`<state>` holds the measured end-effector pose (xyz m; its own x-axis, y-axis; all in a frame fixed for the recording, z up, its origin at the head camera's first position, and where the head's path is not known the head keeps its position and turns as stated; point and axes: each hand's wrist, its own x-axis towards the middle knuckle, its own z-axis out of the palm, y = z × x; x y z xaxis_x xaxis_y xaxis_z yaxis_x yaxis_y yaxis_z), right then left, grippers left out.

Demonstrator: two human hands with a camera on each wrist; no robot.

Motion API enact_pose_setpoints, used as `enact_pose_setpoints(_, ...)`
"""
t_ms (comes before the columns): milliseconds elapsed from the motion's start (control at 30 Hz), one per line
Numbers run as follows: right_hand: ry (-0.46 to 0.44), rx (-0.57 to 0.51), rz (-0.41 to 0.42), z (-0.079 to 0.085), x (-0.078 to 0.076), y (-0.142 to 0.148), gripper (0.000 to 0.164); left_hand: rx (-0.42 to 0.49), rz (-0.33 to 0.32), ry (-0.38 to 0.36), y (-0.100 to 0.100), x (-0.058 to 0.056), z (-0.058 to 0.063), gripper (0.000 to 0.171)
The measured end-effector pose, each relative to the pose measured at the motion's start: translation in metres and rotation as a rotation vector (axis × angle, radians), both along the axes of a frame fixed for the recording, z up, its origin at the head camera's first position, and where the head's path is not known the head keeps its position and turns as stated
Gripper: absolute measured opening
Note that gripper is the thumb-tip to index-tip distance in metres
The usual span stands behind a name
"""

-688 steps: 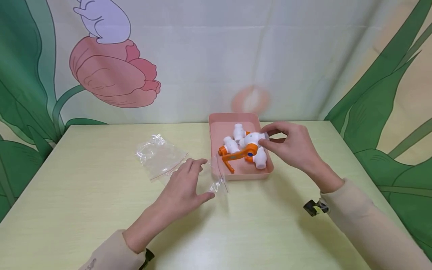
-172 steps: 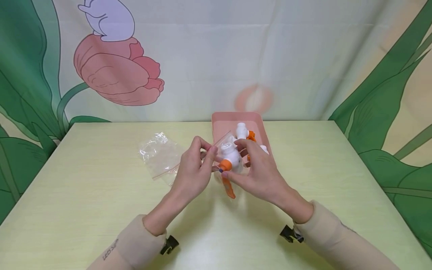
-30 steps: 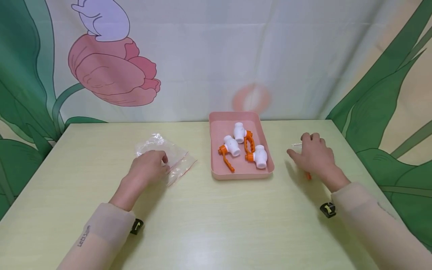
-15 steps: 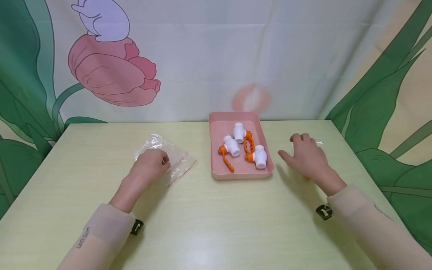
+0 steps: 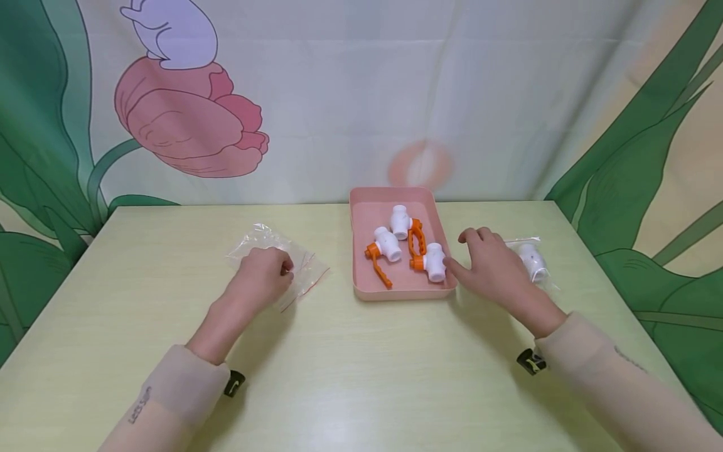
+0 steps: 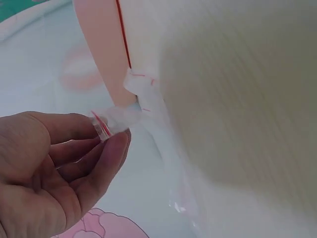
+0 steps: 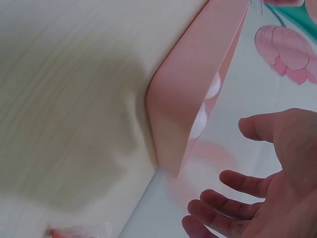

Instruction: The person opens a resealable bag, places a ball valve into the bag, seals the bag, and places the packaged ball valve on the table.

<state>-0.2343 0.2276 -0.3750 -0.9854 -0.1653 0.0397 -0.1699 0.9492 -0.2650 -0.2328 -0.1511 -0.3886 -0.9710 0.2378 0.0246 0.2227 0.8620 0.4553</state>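
Observation:
My left hand (image 5: 262,276) is over the clear zip bags (image 5: 307,271) on the left of the table. In the left wrist view its thumb and fingers pinch the red-striped edge of one zip bag (image 6: 114,121), lifting that edge. My right hand (image 5: 497,267) hangs with spread fingers at the right side of a pink tray (image 5: 403,295), holding nothing. Inside the tray lie three white ball valves with orange handles: one at the back (image 5: 400,221), one left (image 5: 387,243) and one front right (image 5: 435,262). Another white valve (image 5: 533,262) lies in a clear bag, partly behind my right hand.
The pale wooden table (image 5: 361,364) runs back to a printed curtain (image 5: 339,113). The tray stands near the table's back edge. In the right wrist view the tray's wall (image 7: 181,84) rises between the tabletop and my fingers.
Earlier both hands put a valve into a bag; that bagged valve now rests on the right. Over the last second my right hand has left it, moving left to the tray. My left hand shifted slightly right.

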Motion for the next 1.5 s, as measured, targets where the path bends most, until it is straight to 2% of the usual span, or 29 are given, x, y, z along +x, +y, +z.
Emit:
enact_pose_setpoints(200,0.041,-0.017,0.069,0.002,0.007,-0.012,0.054,0.031,-0.029,0.025,0.008,0.006,0.004,0.024)
enact_pose_setpoints(333,0.083,-0.049,0.117,0.002,0.01,-0.022,0.046,0.061,-0.035,0.023,0.013,0.009,0.007,0.017)
enact_pose_setpoints(467,0.151,-0.134,0.166,0.003,0.013,-0.031,0.029,0.09,-0.041,0.011,0.019,0.014,0.01,0.007)
enact_pose_setpoints(600,0.228,-0.256,0.272,0.003,0.014,-0.038,0.01,0.118,-0.063,0.004,0.026,0.021,0.014,0.004)
enact_pose_setpoints(667,0.23,-0.325,0.321,0.002,0.014,-0.041,0.006,0.123,-0.08,0.005,0.03,0.024,0.017,0.004)
enact_pose_setpoints(833,0.125,-0.464,0.375,-0.002,0.016,-0.05,0.006,0.112,-0.107,0.029,0.04,0.031,0.02,0.008)
enact_pose_setpoints(1100,-0.088,-0.553,0.416,-0.013,0.027,-0.071,0.006,0.135,-0.132,0.069,0.054,0.038,0.022,0.011)
enact_pose_setpoints(1267,-0.252,-0.709,0.395,-0.016,0.033,-0.084,0.012,0.146,-0.149,0.086,0.063,0.043,0.022,0.008)
enact_pose_setpoints(1500,-0.329,-0.823,0.339,-0.015,0.036,-0.095,0.027,0.156,-0.188,0.14,0.074,0.05,0.023,0.009)
